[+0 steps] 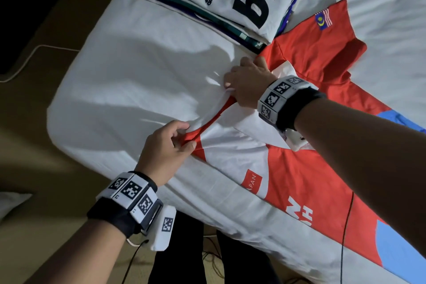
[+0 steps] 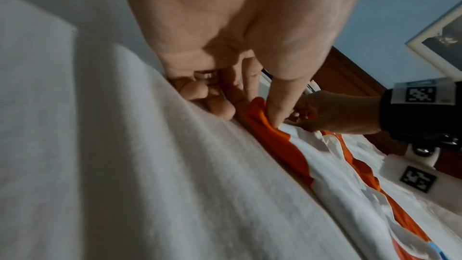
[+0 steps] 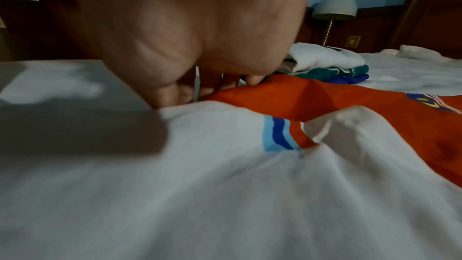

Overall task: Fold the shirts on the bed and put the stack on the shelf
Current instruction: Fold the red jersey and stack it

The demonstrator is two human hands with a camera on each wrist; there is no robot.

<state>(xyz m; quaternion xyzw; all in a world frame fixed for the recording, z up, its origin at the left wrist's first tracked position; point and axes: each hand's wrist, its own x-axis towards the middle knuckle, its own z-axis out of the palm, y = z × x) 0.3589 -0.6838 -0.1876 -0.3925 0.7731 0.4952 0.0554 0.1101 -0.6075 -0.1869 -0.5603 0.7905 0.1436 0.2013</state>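
Note:
A red and white shirt with light blue patches lies spread on the white bed. My left hand pinches the shirt's red edge between thumb and fingers. My right hand grips the same edge farther up, near a white collar part; its fingertips are hidden under the palm. In the right wrist view the right hand has its fingers curled on the fabric where red meets white. A stack of folded shirts, white one on top, sits at the bed's far side.
The bed's near-left corner drops to a brown floor with a white cable. A lamp and dark wooden headboard stand beyond the bed. A framed picture hangs on the blue wall.

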